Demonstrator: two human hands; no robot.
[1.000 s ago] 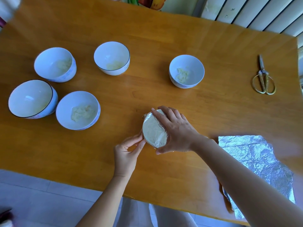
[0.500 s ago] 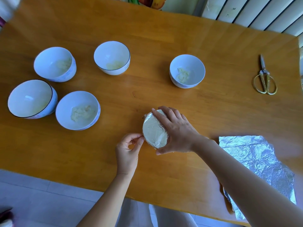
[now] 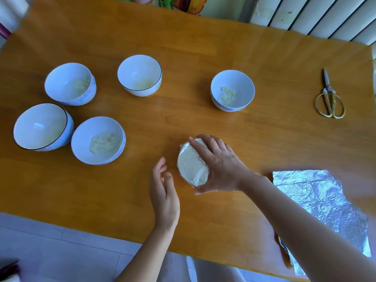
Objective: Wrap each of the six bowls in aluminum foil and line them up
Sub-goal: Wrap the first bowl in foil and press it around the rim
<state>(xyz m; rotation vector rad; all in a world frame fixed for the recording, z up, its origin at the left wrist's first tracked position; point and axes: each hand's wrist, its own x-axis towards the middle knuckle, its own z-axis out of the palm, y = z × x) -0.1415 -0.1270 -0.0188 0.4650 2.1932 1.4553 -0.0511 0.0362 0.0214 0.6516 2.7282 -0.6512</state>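
Note:
A foil-wrapped bowl (image 3: pixel 191 165) stands near the table's middle, and my right hand (image 3: pixel 219 165) grips it from the right, fingers over its top. My left hand (image 3: pixel 163 188) hovers just left of it, fingers apart, not touching. Several uncovered white bowls with a little pale food remain: one at the back right (image 3: pixel 232 90), one at the back middle (image 3: pixel 140 75), and three at the left (image 3: pixel 70 84) (image 3: pixel 42 126) (image 3: pixel 98 140).
Crumpled foil sheets (image 3: pixel 323 204) lie at the table's near right edge, partly under my right forearm. Gold-handled scissors (image 3: pixel 329 98) lie at the far right. The wooden table's (image 3: pixel 101 190) near edge runs below my wrists.
My left hand has let go of the wrapped bowl's left rim and drawn back toward me, its fingers opening. My right hand stays on the bowl.

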